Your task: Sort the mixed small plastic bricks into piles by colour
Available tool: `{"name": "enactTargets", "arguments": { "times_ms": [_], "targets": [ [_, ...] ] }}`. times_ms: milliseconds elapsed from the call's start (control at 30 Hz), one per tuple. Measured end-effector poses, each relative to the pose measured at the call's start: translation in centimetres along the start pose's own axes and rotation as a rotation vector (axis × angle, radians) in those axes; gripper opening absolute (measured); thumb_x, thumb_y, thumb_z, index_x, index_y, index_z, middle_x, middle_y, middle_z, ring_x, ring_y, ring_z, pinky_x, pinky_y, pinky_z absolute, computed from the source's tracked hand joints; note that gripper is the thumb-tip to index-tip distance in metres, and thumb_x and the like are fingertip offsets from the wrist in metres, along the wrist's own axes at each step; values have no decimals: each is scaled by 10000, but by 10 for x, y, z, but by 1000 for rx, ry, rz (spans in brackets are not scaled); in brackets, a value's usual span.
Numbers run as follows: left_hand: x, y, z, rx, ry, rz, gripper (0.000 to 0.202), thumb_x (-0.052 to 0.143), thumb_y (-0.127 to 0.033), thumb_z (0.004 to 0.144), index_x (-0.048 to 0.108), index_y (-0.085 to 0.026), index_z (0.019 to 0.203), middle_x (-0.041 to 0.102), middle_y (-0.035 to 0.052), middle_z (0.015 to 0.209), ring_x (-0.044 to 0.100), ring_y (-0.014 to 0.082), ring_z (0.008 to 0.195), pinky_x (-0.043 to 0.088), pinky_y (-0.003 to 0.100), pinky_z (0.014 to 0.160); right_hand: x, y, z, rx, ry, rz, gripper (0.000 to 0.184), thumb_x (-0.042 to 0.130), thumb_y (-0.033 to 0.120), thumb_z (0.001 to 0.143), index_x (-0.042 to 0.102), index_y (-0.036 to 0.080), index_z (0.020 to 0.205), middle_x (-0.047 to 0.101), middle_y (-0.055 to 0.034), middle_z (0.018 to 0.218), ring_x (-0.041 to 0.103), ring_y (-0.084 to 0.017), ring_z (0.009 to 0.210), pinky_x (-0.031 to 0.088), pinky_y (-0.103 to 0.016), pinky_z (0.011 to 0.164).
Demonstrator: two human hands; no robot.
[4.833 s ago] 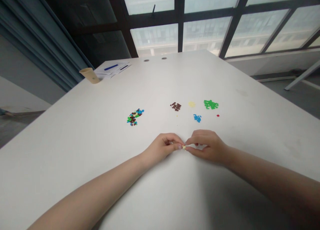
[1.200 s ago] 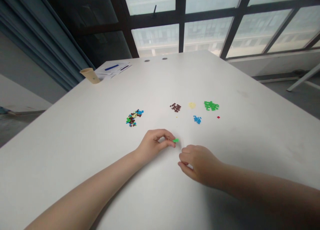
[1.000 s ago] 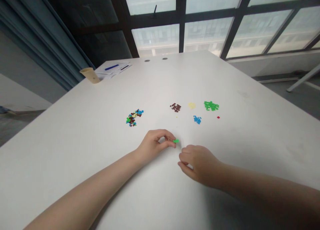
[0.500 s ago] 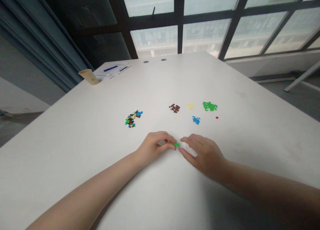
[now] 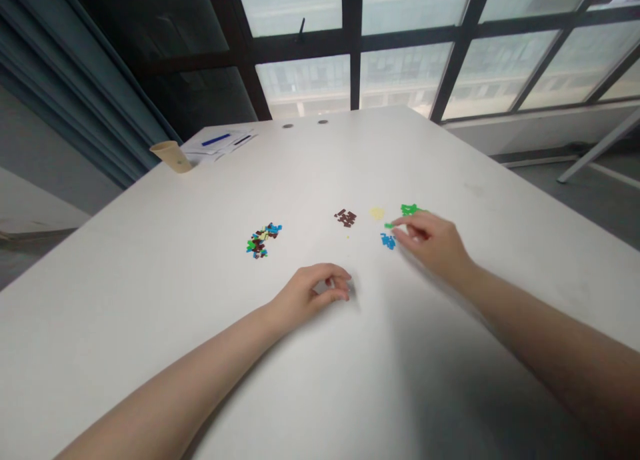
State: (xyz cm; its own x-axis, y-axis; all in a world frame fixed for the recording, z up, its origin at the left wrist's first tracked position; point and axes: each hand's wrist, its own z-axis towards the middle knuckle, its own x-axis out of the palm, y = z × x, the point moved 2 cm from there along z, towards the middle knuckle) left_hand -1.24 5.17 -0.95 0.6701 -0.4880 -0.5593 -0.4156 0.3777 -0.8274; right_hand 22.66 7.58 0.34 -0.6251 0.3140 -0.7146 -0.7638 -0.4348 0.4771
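My right hand [image 5: 433, 243] reaches out over the white table [image 5: 150, 267] and pinches a small green piece [image 5: 389, 225] at its fingertips, just above the blue pile [image 5: 387, 241] and beside the green pile [image 5: 409, 209]. My left hand [image 5: 313, 293] rests on the table nearer to me, fingers curled with thumb and forefinger close together; nothing shows in them. A mixed heap of coloured pieces [image 5: 261, 239] lies to the left. A brown pile [image 5: 346, 217] and a pale yellow pile [image 5: 377, 213] lie between the heap and my right hand.
A paper cup [image 5: 173, 157] and papers with pens [image 5: 220, 141] sit at the far left corner. Large windows [image 5: 400, 47] rise behind the table's far edge, and a blue curtain [image 5: 75, 80] hangs at the left.
My right hand took the green piece from my left fingertips and carried it away to the sorted piles. My left hand stayed put, now without the piece.
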Motion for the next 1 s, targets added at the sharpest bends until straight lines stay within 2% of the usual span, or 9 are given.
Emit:
{"name": "enactTargets", "arguments": {
  "times_ms": [67,133,233,333,500,833,1000],
  "targets": [
    [0,2,1,-13,11,15,206,516,-323,803,576,-173,933,643,39,816,573,120,772,429,179,565,-13,-39,15,172,-5,-72,213,530,315,752,668,167,819,556,-16,617,463,-118,545,343,-240,529],
    [1,3,2,-12,33,32,198,501,-310,813,572,-177,942,636,34,816,572,114,765,427,177,572,-22,-72,21,297,89,-123,236,560,339,704,679,149,778,535,-12,559,445,-119,512,322,-245,502],
    [1,3,2,15,78,52,191,489,-303,819,579,-178,932,626,32,812,570,111,758,436,191,620,-26,-99,17,343,218,-73,294,558,403,687,681,148,767,507,0,514,420,-114,488,300,-244,476],
    [1,1,2,35,87,77,191,481,-306,821,585,-177,918,622,37,813,569,114,762,438,193,622,-24,-104,11,343,280,-35,321,561,442,682,677,152,754,467,16,486,391,-103,465,280,-238,455],
    [0,-1,2,44,56,110,181,479,-305,820,593,-183,888,624,38,810,571,116,752,441,178,587,-18,-106,10,298,315,-110,311,549,446,691,673,162,725,477,13,481,397,-103,453,281,-239,451],
    [-1,-2,3,63,57,123,169,467,-283,828,594,-178,864,636,35,834,572,108,748,435,168,590,-17,-108,10,354,205,-229,259,557,414,692,652,174,680,531,1,528,445,-120,499,302,-245,492],
    [-1,0,4,75,40,131,179,466,-289,828,597,-177,876,643,39,841,578,113,755,441,183,618,-13,-110,10,340,202,-232,273,533,415,708,659,173,709,564,-11,553,467,-131,513,310,-249,498]
  ]
}}
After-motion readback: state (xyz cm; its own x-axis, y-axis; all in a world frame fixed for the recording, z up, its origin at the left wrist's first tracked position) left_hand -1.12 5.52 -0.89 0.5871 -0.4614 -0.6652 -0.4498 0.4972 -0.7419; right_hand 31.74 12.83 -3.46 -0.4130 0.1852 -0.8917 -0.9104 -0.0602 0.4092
